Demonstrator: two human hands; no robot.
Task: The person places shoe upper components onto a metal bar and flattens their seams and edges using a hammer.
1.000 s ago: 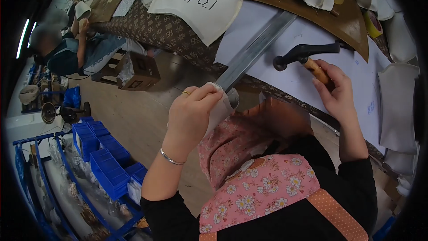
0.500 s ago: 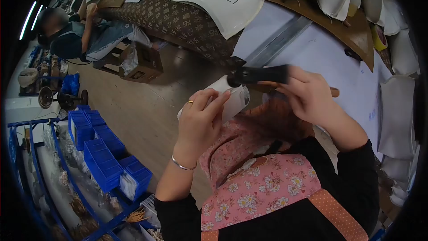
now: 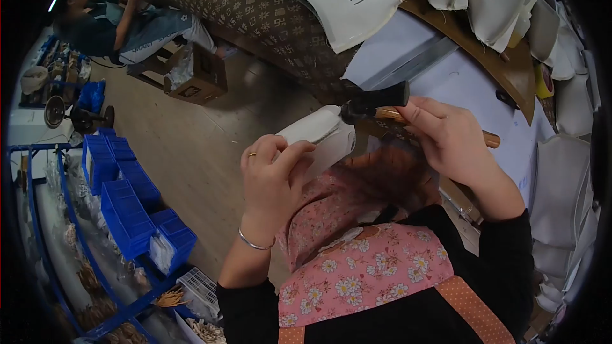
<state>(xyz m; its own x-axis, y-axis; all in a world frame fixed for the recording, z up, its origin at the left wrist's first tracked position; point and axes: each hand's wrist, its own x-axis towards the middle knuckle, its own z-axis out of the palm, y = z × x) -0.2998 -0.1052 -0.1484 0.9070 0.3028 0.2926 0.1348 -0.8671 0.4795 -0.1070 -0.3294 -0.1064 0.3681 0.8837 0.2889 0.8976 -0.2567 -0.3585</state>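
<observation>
My right hand (image 3: 449,137) grips a hammer (image 3: 376,103) by its wooden handle. The hammer's black head points left, its small end at the far edge of a white folded piece (image 3: 317,129) of leather-like material. My left hand (image 3: 274,169) has its fingers wrapped round the near end of that piece and holds it above my lap. A pink floral apron (image 3: 376,264) covers my lap and chest. What lies beneath the white piece is mostly hidden.
At the right, a table (image 3: 472,95) bears a metal ruler (image 3: 414,62), brown sheet (image 3: 507,70) and several white leather-like pieces (image 3: 564,185). Blue bins (image 3: 127,216) stand on a rack at lower left. Another person (image 3: 121,22) sits at upper left beside a cardboard box (image 3: 197,79).
The hammer head, blurred before, now shows sharply, and its handle has tilted. My left hand has shifted slightly left and down along the white piece, exposing more of it. The camera view has turned slightly.
</observation>
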